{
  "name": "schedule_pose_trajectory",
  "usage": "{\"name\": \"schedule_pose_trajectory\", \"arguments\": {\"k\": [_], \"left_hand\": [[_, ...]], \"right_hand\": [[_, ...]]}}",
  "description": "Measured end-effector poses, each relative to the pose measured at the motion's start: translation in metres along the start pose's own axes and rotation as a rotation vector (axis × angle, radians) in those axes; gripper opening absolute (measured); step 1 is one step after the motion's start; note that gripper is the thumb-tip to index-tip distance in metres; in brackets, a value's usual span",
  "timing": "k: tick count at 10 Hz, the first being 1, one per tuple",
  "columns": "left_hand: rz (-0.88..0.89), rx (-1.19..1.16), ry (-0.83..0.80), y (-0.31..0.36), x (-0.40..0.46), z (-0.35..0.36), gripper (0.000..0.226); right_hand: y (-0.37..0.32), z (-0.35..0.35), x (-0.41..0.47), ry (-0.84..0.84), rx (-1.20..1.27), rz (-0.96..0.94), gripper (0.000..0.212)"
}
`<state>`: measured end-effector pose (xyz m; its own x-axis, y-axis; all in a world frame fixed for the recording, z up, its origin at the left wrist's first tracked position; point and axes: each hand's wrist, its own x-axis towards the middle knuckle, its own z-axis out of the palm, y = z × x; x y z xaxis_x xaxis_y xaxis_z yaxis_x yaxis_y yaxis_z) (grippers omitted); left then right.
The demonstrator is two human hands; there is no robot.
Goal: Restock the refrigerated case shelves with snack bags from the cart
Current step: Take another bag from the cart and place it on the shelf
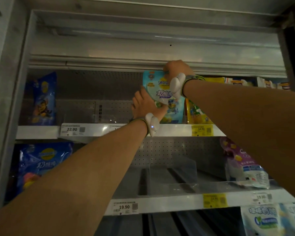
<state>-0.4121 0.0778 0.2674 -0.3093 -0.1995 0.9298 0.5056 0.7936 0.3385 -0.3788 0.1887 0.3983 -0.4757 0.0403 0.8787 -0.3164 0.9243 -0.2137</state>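
Refrigerated case (10, 82): open front, perforated back panel, dim interior. Both forearms reach up into it.

Upper shelf (39, 132): runs just below the left hand; white price strip along its front edge. Lower shelf (169, 200): well below both hands, with clear plastic dividers (174, 169) standing on it.

Light-blue snack bag (162, 94): upright on the upper shelf, between the two hands, printed with cartoon figures. Right hand (174, 69) grips its top edge, fingers curled over the bag just under the case's upper lip. Left hand (146, 106) holds its lower left side, thumb across the front, fingers behind.

Dark-blue bag (41, 99): far to the left of the left hand, upright at the shelf's end. Yellow bag (196, 113): just right of the held bag, below the right wrist. Purple-and-white bag (243, 164): on the lower shelf, under the right forearm. Second blue bag (39, 160): lower shelf, left of the left forearm.

White wrist devices (152, 124) on both wrists; the left one shows a small lit spot.

Price tag (72, 129) reads 22.90, left of the left wrist; yellow tag (202, 129) to its right.
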Motion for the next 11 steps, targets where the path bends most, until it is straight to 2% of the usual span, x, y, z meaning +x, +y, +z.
{"name": "schedule_pose_trajectory", "arguments": {"k": [1, 3, 6, 7, 8, 9, 10, 11], "left_hand": [[-0.030, 0.013, -0.029, 0.000, 0.005, -0.001, 0.104], [-0.086, -0.083, -0.128, -0.008, 0.015, -0.005, 0.075], [-0.089, -0.108, -0.298, -0.016, 0.018, -0.027, 0.071], [-0.099, -0.066, -0.363, -0.019, 0.019, -0.028, 0.072], [-0.050, -0.023, -0.371, -0.020, 0.020, -0.033, 0.064], [-0.032, -0.047, -0.381, -0.015, 0.016, -0.044, 0.039], [-0.031, -0.057, -0.361, -0.015, 0.014, -0.048, 0.041], [-0.104, -0.103, -0.341, -0.017, 0.017, -0.052, 0.064]], "right_hand": [[-0.001, 0.000, 0.005, -0.044, -0.034, -0.044, 0.035], [-0.006, 0.001, 0.014, -0.133, -0.117, -0.080, 0.036], [-0.005, 0.009, 0.012, -0.184, -0.137, -0.133, 0.030], [-0.001, 0.013, 0.009, -0.127, -0.188, -0.168, 0.036], [-0.005, 0.013, -0.006, -0.153, -0.249, -0.234, 0.053], [-0.005, 0.011, -0.007, -0.171, -0.256, -0.252, 0.059], [-0.009, 0.005, -0.011, -0.230, -0.222, -0.234, 0.063], [-0.012, 0.001, -0.015, -0.224, -0.233, -0.228, 0.063]]}}
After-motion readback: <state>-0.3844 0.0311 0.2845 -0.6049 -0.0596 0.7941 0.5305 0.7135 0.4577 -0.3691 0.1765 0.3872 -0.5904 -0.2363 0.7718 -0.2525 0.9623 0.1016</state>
